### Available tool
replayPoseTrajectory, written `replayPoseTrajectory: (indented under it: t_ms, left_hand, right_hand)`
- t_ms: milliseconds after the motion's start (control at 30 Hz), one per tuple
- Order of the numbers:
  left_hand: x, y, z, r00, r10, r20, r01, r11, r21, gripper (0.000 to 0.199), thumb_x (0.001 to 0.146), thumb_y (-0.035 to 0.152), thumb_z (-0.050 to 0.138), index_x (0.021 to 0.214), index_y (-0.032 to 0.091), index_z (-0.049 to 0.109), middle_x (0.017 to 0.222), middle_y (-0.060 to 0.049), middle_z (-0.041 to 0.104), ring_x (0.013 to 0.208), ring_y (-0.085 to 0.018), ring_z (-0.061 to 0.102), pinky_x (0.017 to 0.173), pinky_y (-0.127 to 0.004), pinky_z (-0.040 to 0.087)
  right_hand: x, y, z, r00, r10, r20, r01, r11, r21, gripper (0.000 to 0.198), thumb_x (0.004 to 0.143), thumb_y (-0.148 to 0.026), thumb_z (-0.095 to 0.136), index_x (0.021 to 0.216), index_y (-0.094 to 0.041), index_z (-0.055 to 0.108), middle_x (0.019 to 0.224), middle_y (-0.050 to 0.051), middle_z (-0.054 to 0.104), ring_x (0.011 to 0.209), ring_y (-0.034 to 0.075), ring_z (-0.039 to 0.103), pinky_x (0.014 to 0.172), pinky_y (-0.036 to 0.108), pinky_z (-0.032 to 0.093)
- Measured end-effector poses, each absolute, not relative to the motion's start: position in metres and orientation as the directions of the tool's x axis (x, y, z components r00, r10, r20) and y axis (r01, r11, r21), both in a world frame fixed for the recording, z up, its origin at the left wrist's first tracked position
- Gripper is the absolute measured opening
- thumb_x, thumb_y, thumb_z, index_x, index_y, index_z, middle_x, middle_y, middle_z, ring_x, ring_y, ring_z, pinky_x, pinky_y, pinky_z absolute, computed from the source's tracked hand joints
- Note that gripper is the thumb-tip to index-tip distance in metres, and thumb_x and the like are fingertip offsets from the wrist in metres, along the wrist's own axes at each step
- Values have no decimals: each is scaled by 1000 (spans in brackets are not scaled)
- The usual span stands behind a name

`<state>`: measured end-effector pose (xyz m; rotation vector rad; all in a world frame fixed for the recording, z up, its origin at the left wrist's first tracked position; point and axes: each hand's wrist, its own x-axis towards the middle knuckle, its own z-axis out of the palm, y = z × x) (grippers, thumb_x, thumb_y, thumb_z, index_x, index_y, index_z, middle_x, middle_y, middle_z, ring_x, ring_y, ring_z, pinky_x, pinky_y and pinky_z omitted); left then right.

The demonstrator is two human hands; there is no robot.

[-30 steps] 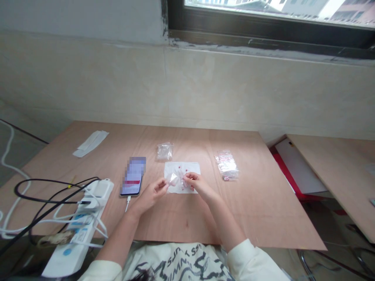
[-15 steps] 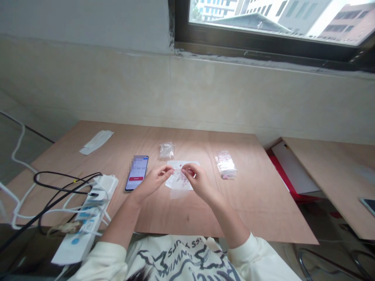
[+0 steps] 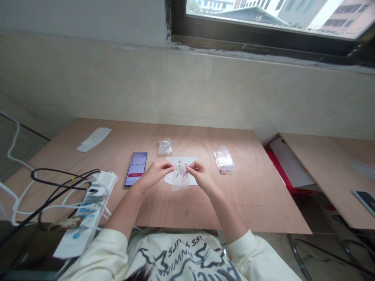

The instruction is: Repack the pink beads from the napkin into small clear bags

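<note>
My left hand (image 3: 159,172) is closed in a pinch over the left edge of a white sheet (image 3: 193,180). My right hand (image 3: 200,174) pinches over the sheet's right side, a small gap away from the left fingertips. What either pinch holds is too small or too clear to make out. Several small red bead-like pieces (image 3: 182,172) lie on the sheet between and below my fingers. A see-through film (image 3: 179,187) shows at the sheet's near edge.
A clear plastic packet (image 3: 165,147) lies behind the sheet. Clear bags (image 3: 224,160) with red pieces lie to the right. Left are a phone (image 3: 135,169) showing a timer, a white folded strip (image 3: 94,139) and a power strip (image 3: 84,214) with tangled cables (image 3: 63,189).
My hands have drawn apart from nearly touching, leaving a gap over the sheet where more red pieces show. The whole view has shifted slightly.
</note>
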<state>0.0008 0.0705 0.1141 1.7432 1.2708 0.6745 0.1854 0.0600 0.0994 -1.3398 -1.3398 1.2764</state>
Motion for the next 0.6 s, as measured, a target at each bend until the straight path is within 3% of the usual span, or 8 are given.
replayPoseTrajectory:
  t_ms: [233, 400, 600]
  left_hand:
    - [4, 70, 120, 372, 927, 35, 547, -250, 799, 18, 78, 27, 44, 72, 14, 55, 74, -3, 57, 72, -14, 52, 66, -24, 40]
    - [6, 70, 127, 372, 928, 28, 558, -248, 792, 16, 78, 25, 43, 72, 15, 53, 74, -2, 55, 71, -14, 51, 66, -24, 40]
    - [8, 65, 122, 417, 909, 25, 493, -249, 834, 18, 78, 32, 45, 76, 16, 54, 75, -1, 56, 70, -13, 51, 65, -23, 40]
  right_hand:
    - [183, 65, 102, -81, 996, 41, 288, 63, -955, 14, 69, -26, 54, 59, -17, 52, 62, 0, 55, 62, 13, 50, 62, 26, 37]
    - [182, 67, 104, -142, 989, 46, 209, 76, -975, 13, 69, -28, 55, 63, -16, 55, 67, 1, 57, 69, 14, 52, 68, 27, 38]
    - [177, 60, 106, -64, 996, 59, 229, 72, -971, 15, 68, -27, 56, 58, -16, 51, 58, -1, 52, 59, 12, 47, 62, 25, 37]
